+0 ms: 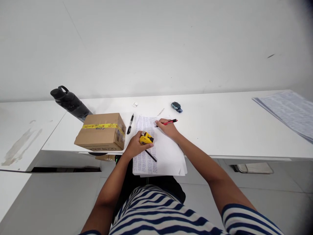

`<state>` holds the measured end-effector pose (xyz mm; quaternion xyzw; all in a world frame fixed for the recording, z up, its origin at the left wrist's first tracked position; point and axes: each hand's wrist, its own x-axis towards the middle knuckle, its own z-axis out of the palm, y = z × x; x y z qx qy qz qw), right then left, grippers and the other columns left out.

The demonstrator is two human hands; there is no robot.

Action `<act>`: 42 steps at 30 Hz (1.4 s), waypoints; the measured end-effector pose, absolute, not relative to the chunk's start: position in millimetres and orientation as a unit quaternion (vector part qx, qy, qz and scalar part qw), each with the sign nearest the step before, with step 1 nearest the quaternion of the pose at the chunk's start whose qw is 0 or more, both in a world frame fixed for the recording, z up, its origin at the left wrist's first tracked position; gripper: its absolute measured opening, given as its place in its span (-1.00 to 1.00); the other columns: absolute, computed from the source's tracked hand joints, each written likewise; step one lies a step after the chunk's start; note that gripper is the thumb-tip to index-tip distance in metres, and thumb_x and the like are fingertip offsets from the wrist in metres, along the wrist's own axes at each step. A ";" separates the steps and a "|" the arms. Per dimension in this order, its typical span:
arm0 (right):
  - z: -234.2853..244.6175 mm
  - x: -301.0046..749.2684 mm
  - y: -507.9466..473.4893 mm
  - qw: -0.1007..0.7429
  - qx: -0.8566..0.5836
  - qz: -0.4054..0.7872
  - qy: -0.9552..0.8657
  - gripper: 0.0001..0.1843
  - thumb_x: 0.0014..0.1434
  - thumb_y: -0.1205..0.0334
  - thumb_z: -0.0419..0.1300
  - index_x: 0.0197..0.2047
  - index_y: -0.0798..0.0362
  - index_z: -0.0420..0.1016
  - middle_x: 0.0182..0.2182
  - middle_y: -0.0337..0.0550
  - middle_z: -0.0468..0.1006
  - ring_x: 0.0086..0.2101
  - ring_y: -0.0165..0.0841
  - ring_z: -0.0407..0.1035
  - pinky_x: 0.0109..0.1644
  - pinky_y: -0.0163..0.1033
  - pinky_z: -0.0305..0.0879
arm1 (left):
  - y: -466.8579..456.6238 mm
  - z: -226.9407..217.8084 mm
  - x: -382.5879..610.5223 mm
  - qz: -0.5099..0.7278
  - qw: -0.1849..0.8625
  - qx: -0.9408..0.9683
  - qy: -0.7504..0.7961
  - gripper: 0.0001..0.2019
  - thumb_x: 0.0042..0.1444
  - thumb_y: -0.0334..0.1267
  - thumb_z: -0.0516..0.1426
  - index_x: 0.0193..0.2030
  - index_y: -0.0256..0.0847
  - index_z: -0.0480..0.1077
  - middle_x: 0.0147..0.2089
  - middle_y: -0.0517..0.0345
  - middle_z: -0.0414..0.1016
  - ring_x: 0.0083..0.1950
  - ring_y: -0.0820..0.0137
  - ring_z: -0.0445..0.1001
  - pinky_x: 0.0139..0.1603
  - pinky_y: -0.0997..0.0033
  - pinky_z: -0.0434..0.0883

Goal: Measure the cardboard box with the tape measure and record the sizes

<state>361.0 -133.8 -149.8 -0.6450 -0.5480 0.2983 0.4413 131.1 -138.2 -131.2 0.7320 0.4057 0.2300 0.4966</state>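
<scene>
The white bench point(220, 130) carried a taped-up carton point(97, 133) left of centre at the front edge; its contents were out of sight. Behind it, the dark bottle point(73, 104) had its base hidden by the carton. A stack of printed paper point(288, 111) lay at the right end. Near the middle, sheets point(167, 153) overhung the front edge. The left hand point(137, 145), fingers wrapped around a yellow tape measure point(146, 138), covered part of their print. Toward the back edge sat a small dark-blue object point(176, 106). A black pen point(130, 124) lay between carton and sheets. The right hand's point(168, 130) fingers pinched a red pen point(170, 122) over the sheets' far edge.
</scene>
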 end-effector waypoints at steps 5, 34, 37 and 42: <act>-150.5 361.2 -135.1 0.440 -0.640 0.302 -0.553 -0.61 0.18 -0.08 0.11 -0.52 0.02 0.40 -0.51 -0.21 0.50 -0.40 -0.31 0.37 -0.27 -0.21 0.24 | -138.2 -128.7 131.1 0.224 0.500 0.731 0.406 -0.48 -0.11 0.07 0.36 -0.16 -0.15 0.28 -0.32 0.28 0.43 -0.34 0.46 0.38 -0.35 0.50 0.34; -155.2 367.2 -135.8 0.442 -0.639 0.299 -0.554 -0.61 0.18 -0.07 0.11 -0.52 0.02 0.43 -0.53 -0.22 0.49 -0.40 -0.31 0.38 -0.26 -0.21 0.25 | -139.6 -128.6 132.2 0.223 0.493 0.734 0.412 -0.46 -0.11 0.11 0.35 -0.15 -0.15 0.27 -0.30 0.27 0.43 -0.33 0.45 0.40 -0.34 0.49 0.36; -154.5 367.3 -136.5 0.447 -0.646 0.297 -0.543 -0.60 0.17 -0.08 0.11 -0.54 0.02 0.42 -0.56 -0.24 0.45 -0.43 -0.31 0.35 -0.29 -0.21 0.24 | -139.9 -128.0 132.2 0.222 0.490 0.735 0.413 -0.46 -0.12 0.11 0.35 -0.14 -0.15 0.28 -0.30 0.26 0.43 -0.33 0.45 0.40 -0.34 0.49 0.35; -153.8 365.2 -139.2 0.455 -0.652 0.286 -0.535 -0.60 0.16 -0.08 0.11 -0.55 0.02 0.41 -0.57 -0.23 0.43 -0.44 -0.32 0.33 -0.30 -0.21 0.23 | -140.4 -126.6 131.8 0.221 0.478 0.742 0.415 -0.46 -0.12 0.11 0.35 -0.16 -0.15 0.28 -0.30 0.25 0.44 -0.31 0.43 0.40 -0.33 0.49 0.34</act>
